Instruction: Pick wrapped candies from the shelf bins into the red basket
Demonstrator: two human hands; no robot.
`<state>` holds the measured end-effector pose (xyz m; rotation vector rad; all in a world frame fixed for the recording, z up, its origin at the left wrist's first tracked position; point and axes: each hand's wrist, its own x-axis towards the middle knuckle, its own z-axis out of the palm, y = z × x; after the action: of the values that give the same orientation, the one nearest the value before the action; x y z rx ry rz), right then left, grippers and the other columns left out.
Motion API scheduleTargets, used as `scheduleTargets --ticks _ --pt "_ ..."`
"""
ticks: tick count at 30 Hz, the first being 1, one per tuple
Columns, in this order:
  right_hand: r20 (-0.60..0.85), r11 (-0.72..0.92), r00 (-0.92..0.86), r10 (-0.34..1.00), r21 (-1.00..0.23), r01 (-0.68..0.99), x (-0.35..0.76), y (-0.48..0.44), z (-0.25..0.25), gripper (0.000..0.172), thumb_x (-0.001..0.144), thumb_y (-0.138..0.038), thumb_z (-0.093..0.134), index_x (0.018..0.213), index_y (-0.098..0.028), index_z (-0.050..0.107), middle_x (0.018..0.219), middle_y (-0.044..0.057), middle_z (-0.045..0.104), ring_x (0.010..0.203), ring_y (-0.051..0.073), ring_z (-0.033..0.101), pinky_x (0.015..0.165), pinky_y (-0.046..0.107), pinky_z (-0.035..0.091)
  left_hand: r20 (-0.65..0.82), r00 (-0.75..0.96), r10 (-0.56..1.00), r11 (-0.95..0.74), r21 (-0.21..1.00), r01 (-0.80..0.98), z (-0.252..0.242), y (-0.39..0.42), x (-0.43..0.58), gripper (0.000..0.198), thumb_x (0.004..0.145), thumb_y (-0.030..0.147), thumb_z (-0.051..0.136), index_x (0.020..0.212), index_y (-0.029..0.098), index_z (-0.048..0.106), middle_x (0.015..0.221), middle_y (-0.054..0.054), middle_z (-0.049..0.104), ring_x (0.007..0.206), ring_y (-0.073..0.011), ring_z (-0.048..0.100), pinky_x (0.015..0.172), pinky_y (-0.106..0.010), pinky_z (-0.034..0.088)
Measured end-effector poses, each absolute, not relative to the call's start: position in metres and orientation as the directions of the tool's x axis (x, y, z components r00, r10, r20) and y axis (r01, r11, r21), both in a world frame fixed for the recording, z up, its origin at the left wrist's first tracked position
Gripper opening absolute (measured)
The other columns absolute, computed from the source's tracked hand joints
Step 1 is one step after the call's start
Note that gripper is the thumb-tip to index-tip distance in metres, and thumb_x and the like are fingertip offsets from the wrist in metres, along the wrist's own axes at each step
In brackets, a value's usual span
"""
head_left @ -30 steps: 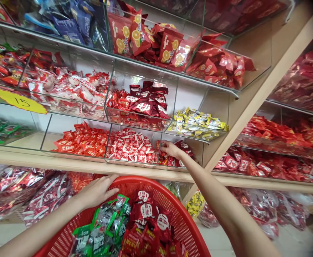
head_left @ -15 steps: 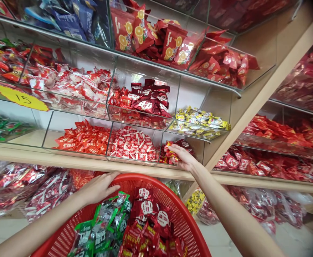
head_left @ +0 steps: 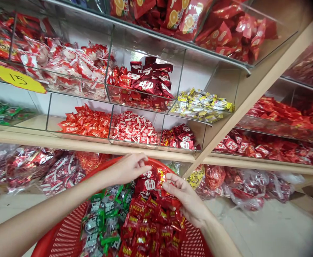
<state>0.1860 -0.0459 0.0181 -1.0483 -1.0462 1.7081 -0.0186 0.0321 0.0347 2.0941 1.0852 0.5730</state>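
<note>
A red plastic basket sits below me, filled with green-and-clear wrapped candies on the left and dark red wrapped candies on the right. Over the basket's right side, my right hand pinches red-and-yellow wrapped candies between thumb and fingers. How many it holds is hidden. My left hand hovers above the far part of the basket, its fingers loosely bent and apart, nothing visible in them. Its fingertips are close to the dark red candies.
Ahead, a wooden shelf carries clear bins of candies. The bottom right bin has dark red ones, beside red-and-white candies. A yellow price tag reads 15. Bagged candies lie under the shelf.
My right hand has come back from the lower right bin to over the basket, carrying candies. My left hand has left the basket's far rim and shifted right. The view has tilted downward.
</note>
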Motion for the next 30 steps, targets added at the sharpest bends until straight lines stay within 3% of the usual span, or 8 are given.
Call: scheduleTargets --ticks 2,6,12,16,21,23,26,30 --pt "-0.229 -0.293 -0.269 0.936 -0.929 -0.228 0.184 -0.05 0.016 0.034 0.069 -0.038 0.069 0.097 -0.02 0.06 0.073 -0.002 0.062 0.051 0.005 0.05 0.04 0.015 0.033 0.056 0.555 0.83 -0.331 0.851 0.409 0.039 0.02 0.005 0.036 0.079 0.05 0.046 0.081 0.014 0.053 0.07 -0.001 0.054 0.063 -0.0112 0.047 0.057 -0.025 0.037" --pt "-0.183 -0.217 -0.191 0.964 -0.96 -0.179 0.183 -0.056 0.011 0.032 0.07 -0.038 0.067 0.096 -0.02 0.059 0.076 -0.001 0.062 0.061 0.008 0.054 0.053 0.019 0.042 0.028 0.547 0.837 -0.337 0.814 0.473 0.031 0.004 0.026 0.046 0.073 0.062 0.047 0.071 0.016 0.048 0.061 0.001 0.049 0.055 -0.0101 0.041 0.049 -0.026 0.027" --pt "0.029 0.029 -0.091 0.995 -1.0 0.005 0.174 -0.063 0.002 0.017 0.069 -0.032 0.069 0.076 -0.019 0.059 0.072 -0.004 0.056 0.073 0.01 0.052 0.07 0.022 0.042 -0.014 0.5 0.866 -0.362 0.672 0.646 0.022 -0.006 0.034 0.032 0.072 0.049 0.051 0.074 0.017 0.048 0.07 -0.002 0.051 0.062 -0.0135 0.043 0.054 -0.028 0.024" --pt "0.001 -0.004 -0.108 0.994 -0.999 -0.047 0.173 -0.068 0.002 0.02 0.071 -0.031 0.067 0.086 -0.021 0.061 0.081 -0.002 0.058 0.08 0.011 0.053 0.075 0.024 0.043 -0.01 0.527 0.85 -0.38 0.681 0.626 0.024 -0.005 0.035 0.027 0.072 0.044 0.052 0.073 0.017 0.05 0.067 0.0 0.05 0.061 -0.0128 0.042 0.053 -0.028 0.024" --pt "-0.266 -0.283 -0.107 0.958 -0.938 -0.201 0.187 -0.082 0.001 0.04 0.07 -0.036 0.069 0.106 -0.022 0.058 0.078 -0.001 0.058 0.06 0.007 0.049 0.049 0.017 0.04 0.055 0.599 0.799 -0.453 0.711 0.538 0.02 -0.002 0.025 0.023 0.077 0.04 0.049 0.076 0.017 0.054 0.066 0.002 0.049 0.061 -0.011 0.042 0.054 -0.026 0.03" --pt "-0.326 -0.33 -0.06 0.943 -0.908 -0.258 0.195 -0.088 -0.002 0.045 0.07 -0.037 0.069 0.11 -0.022 0.056 0.08 0.0 0.059 0.054 0.006 0.046 0.039 0.014 0.032 0.034 0.618 0.786 -0.485 0.654 0.581 0.015 -0.005 0.02 0.035 0.08 0.039 0.048 0.106 0.018 0.056 0.099 -0.005 0.056 0.091 -0.0173 0.05 0.078 -0.032 0.039" --pt "-0.328 -0.292 0.043 0.944 -0.886 -0.359 0.208 -0.096 -0.008 0.044 0.07 -0.034 0.069 0.11 -0.02 0.057 0.082 0.002 0.06 0.051 0.003 0.043 0.038 0.013 0.03 -0.098 0.683 0.724 -0.512 0.587 0.627 0.008 -0.018 0.019 0.062 0.082 0.034 0.049 0.136 0.014 0.026 0.136 -0.014 0.033 0.125 -0.0249 0.029 0.102 -0.04 0.026" --pt "-0.328 -0.24 0.129 0.936 -0.861 -0.449 0.216 -0.102 -0.013 0.041 0.07 -0.031 0.07 0.107 -0.021 0.059 0.082 0.002 0.06 0.052 0.003 0.042 0.039 0.012 0.03 -0.177 0.761 0.625 -0.661 0.4 0.635 0.001 -0.042 0.025 0.029 0.08 0.016 0.048 0.109 0.011 0.046 0.1 -0.011 0.054 0.092 -0.025 0.05 0.078 -0.039 0.042"
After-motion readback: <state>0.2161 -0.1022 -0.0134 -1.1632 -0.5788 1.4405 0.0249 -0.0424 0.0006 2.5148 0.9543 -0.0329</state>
